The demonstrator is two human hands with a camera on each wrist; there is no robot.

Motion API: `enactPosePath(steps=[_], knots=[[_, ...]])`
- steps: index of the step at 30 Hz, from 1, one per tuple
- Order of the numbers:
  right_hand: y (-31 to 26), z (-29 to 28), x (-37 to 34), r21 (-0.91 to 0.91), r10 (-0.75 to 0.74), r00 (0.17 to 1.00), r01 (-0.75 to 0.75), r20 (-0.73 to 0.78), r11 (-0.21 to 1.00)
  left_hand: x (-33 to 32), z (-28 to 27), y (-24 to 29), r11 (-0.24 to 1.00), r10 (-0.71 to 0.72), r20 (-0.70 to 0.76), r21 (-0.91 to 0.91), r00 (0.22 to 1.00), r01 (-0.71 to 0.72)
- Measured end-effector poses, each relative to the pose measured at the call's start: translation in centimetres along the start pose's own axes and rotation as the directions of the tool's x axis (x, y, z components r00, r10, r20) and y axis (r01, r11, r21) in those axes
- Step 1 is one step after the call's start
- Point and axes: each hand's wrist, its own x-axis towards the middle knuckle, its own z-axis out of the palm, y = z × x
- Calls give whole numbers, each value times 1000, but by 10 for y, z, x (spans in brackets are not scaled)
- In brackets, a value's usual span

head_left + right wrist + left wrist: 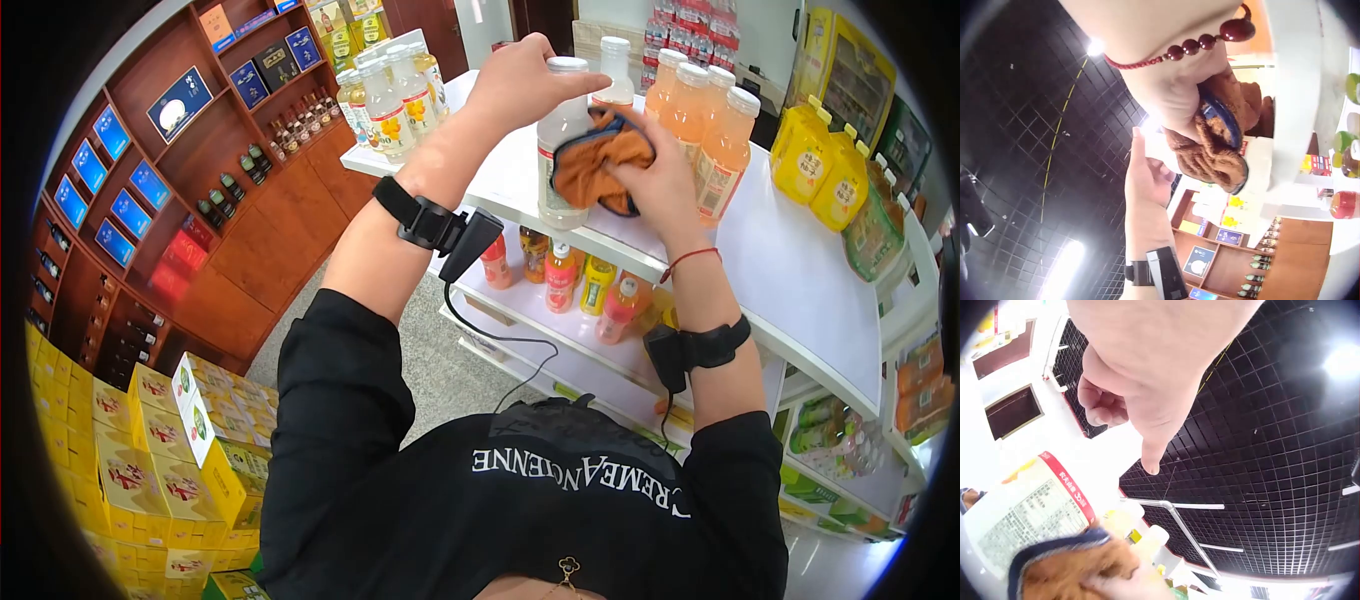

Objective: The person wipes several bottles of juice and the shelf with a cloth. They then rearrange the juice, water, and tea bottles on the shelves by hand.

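My left hand [525, 80] holds a clear bottle [558, 205] by its neck, just under the white cap [567, 64], with the thumb across the front. That bottle stands upright at the shelf's front edge; its printed label [1035, 506] shows in the left wrist view. Bunched in my right hand [665, 185] is a brown cloth [590, 170] with dark blue edging, pressed to the bottle's side. The right wrist view shows the cloth [1210, 156] folded under the fingers and the left hand [1147, 181] beyond it.
Several orange drink bottles [720, 155] stand close at the right, with another white-capped bottle [615, 62] behind. Clear bottles with yellow-flower labels [385, 110] are grouped at left. Colourful bottles [560, 280] line the lower shelf. Yellow oil jugs [840, 185] stand far right.
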Motion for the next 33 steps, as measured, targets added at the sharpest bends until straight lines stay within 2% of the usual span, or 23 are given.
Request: enactPosePath(steps=[2, 3, 4, 6, 7, 9, 10, 12, 13, 15, 16, 17, 20, 21, 22, 24, 26, 28, 29, 30, 31, 33], knots=[[-10, -2, 11, 84, -95, 979, 112, -181, 990, 0, 4, 1, 998, 50, -57, 43, 997, -48], [-24, -2, 10, -7, -108, 972, 109, -207, 994, -1, 5, 2, 998, 46, -57, 50, 997, -43], [-23, -1, 9, -7, -107, 973, 108, -207, 994, -1, 6, 2, 998, 46, -56, 49, 997, -43], [-18, 2, 7, -220, -242, 960, 208, -142, 953, -2, 9, -1, 997, 76, -74, 4, 994, -76], [-15, 1, 3, -220, -241, 960, 208, -139, 953, -2, 10, -3, 997, 73, -74, 3, 995, -73], [-7, -4, -8, -100, -110, 993, 114, 43, 988, -4, 7, -7, 969, 98, 33, -229, 995, -88], [-1, -5, -15, -98, -109, 993, 113, 45, 989, -4, 6, -9, 970, 95, 34, -228, 995, -85], [12, -6, -29, -229, 45, 972, 9, 232, 973, -1, 2, -11, 978, 70, 78, -204, 994, -53], [14, -9, -34, -231, 42, 972, 13, 232, 973, 0, -2, -8, 989, 65, 78, -140, 995, -54], [14, -13, -42, -180, -45, 990, 69, 134, 981, 9, -5, -7, 991, 16, 39, -134, 999, -11], [12, -16, -45, -177, -49, 989, 74, 139, 981, 13, -6, -9, 991, -33, 12, -129, 999, 34], [9, -21, -48, -166, -62, 987, 87, 151, 982, 15, -3, -14, 996, 14, -65, -82, 998, -19], [10, -28, -50, -124, -91, 979, 115, 180, 986, 45, -5, -15, 994, -19, -126, -113, 992, 5], [11, -29, -49, -91, -107, 975, 127, 196, 988, 52, -2, -16, 999, -32, -149, 39, 988, 38], [12, -30, -49, -90, -113, 973, 133, 200, 987, 54, 3, -17, 998, -35, -156, 41, 987, 41], [13, -31, -50, -51, -65, 982, 75, 180, 996, 59, 9, -18, 983, -6, -85, 180, 996, 21], [9, -31, -53, -50, -59, 983, 69, 172, 996, 64, 23, -29, 985, -4, -117, 173, 993, 25], [9, -31, -54, -48, -59, 986, 68, 158, 997, 69, 34, -37, 987, -101, -85, 114, 991, 111], [12, -29, -55, -46, -69, 987, 76, 143, 996, 72, 41, -42, 987, -86, -98, 124, 992, 98], [13, -29, -55, -44, -78, 989, 84, 128, 996, 72, 42, -38, 982, -133, -64, 125, 989, 140], [8, -29, -56, -112, -124, 987, 135, 99, 985, 75, 48, -40, 983, -132, -78, 122, 988, 141], [7, -31, -56, -114, -120, 988, 131, 101, 985, 80, 58, -42, 984, -132, -78, 111, 988, 140]])
